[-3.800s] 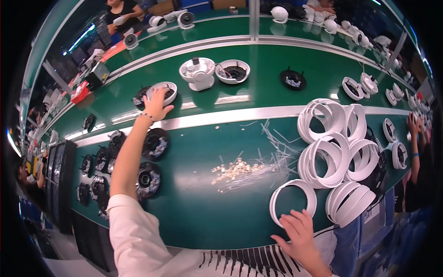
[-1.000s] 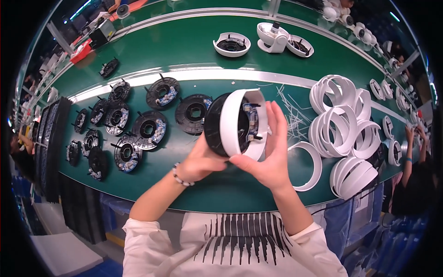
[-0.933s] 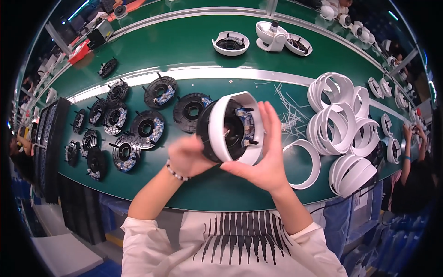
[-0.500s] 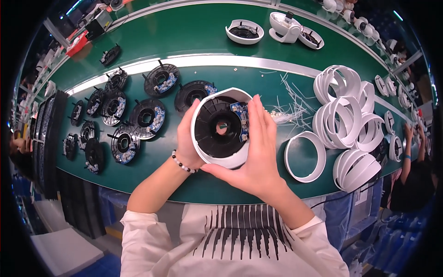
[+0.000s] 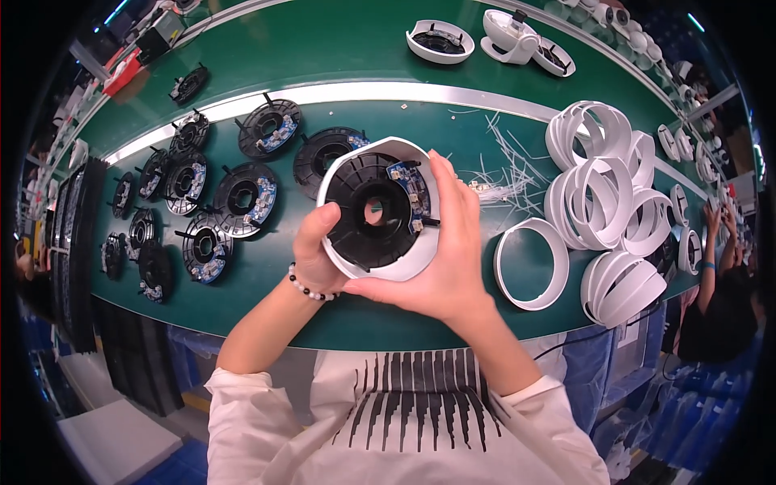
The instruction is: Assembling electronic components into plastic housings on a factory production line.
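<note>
Between my hands, above the near part of the green bench, is a white plastic ring housing (image 5: 414, 269) with a round black plate (image 5: 352, 221) inside it. A blue circuit board (image 5: 411, 187) sits on the plate's right side, and a hole goes through its middle. My left hand (image 5: 317, 246) grips the housing's left side, its thumb over the rim by the black plate. My right hand (image 5: 454, 250) wraps round the right side, with the thumb under the lower edge and the fingers up along the wall. The fingers behind the housing are hidden.
Several black plates with blue boards (image 5: 245, 200) lie to the left. White rings (image 5: 531, 264) are piled at the right, beside thin clear strips (image 5: 505, 182). Partly assembled white housings (image 5: 440, 42) stand at the back. Another person's arm (image 5: 711, 250) shows at far right.
The housing has moved slightly left and tilted, showing more of its right inner wall. My left thumb has come over its left rim. The whole view has shifted a little.
</note>
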`<state>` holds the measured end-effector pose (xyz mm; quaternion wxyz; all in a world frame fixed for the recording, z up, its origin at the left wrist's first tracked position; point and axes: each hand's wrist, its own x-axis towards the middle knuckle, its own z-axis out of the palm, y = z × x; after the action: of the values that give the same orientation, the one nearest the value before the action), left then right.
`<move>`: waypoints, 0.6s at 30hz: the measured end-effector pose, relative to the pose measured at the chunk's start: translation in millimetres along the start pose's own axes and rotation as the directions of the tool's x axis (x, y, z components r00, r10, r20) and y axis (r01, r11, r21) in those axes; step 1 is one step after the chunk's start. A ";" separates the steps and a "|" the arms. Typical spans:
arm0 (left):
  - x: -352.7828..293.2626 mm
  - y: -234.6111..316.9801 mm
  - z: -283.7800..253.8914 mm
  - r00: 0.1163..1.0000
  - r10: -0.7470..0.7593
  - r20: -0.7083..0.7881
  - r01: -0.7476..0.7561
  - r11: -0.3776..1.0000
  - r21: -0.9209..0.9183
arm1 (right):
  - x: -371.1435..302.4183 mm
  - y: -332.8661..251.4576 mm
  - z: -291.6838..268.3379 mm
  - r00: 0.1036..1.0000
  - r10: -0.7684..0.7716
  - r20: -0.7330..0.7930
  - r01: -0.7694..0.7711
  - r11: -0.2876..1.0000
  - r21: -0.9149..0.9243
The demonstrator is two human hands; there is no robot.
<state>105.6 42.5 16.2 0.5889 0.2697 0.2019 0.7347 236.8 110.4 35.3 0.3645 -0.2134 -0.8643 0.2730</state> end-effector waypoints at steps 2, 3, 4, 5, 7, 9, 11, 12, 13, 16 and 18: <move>0.5 -1.5 9.2 0.999 0.005 -0.035 -0.009 0.995 -0.095 | -4.8 -6.9 8.1 0.985 0.049 -0.165 -0.029 0.992 0.121; 1.4 -1.6 12.5 0.999 0.042 -0.025 -0.045 0.993 -0.114 | -5.3 -10.2 10.1 0.982 0.068 -0.174 -0.042 0.988 0.151; 2.4 -1.2 15.9 0.997 0.078 -0.017 -0.080 0.988 -0.133 | -6.3 -12.4 13.3 0.981 0.076 -0.176 -0.049 0.987 0.153; 5.3 0.3 20.7 0.994 0.104 -0.030 -0.105 0.993 -0.051 | -6.3 -13.0 15.8 0.973 0.067 -0.221 -0.032 0.987 0.158; 5.8 -0.6 25.7 0.987 0.137 -0.082 -0.141 0.989 -0.051 | -7.8 -11.9 18.5 0.967 0.056 -0.249 -0.015 0.986 0.164; 7.6 -1.2 25.2 0.982 0.177 -0.060 -0.180 0.983 -0.041 | -9.1 -9.5 15.2 0.980 0.021 -0.196 0.006 0.991 0.136; 3.7 0.4 15.5 0.988 0.151 -0.034 -0.154 0.969 -0.195 | -10.1 -8.7 12.9 0.983 -0.012 -0.184 0.040 0.988 0.148; 2.7 1.2 11.3 0.991 0.126 -0.049 -0.134 0.964 -0.231 | -10.4 -8.1 11.8 0.985 -0.049 -0.165 0.073 0.987 0.143; 2.9 1.3 10.8 0.990 0.137 -0.031 -0.141 0.965 -0.221 | -11.1 -7.2 10.6 0.986 -0.085 -0.146 0.106 0.985 0.138; -1.8 2.2 -4.8 0.991 0.132 -0.018 -0.132 0.965 -0.227 | -13.4 -1.6 11.8 0.980 -0.116 -0.160 0.142 0.976 0.167; -0.6 1.0 -2.3 0.991 0.137 -0.001 -0.133 0.961 -0.242 | -14.7 0.5 12.1 0.975 -0.122 -0.186 0.157 0.969 0.191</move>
<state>103.6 41.8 14.9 0.5676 0.2149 0.0873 0.7899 237.3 98.6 20.4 0.4763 -0.1360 -0.8097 0.3147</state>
